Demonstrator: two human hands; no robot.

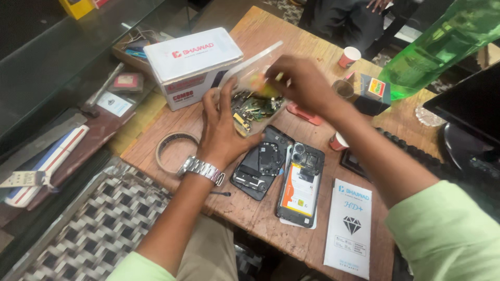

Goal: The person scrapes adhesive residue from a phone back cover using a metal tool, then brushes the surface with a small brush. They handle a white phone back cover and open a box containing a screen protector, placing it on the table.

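Head view: your left hand (221, 127) grips one clear plastic bag of small green circuit parts (253, 101) above the wooden table (260, 208); your right hand (302, 83) pinches inside its mouth. Two opened black phones (284, 169) lie below, beside one white box (192, 62).

Clear bag of parts (253, 106) in left hand (221, 132): box (191, 65) behind-left, opened phone (301, 183) below-right, tape roll (172, 151) left.

A clear plastic bag (253, 99), held open above the table, apparently holds small circuit parts.
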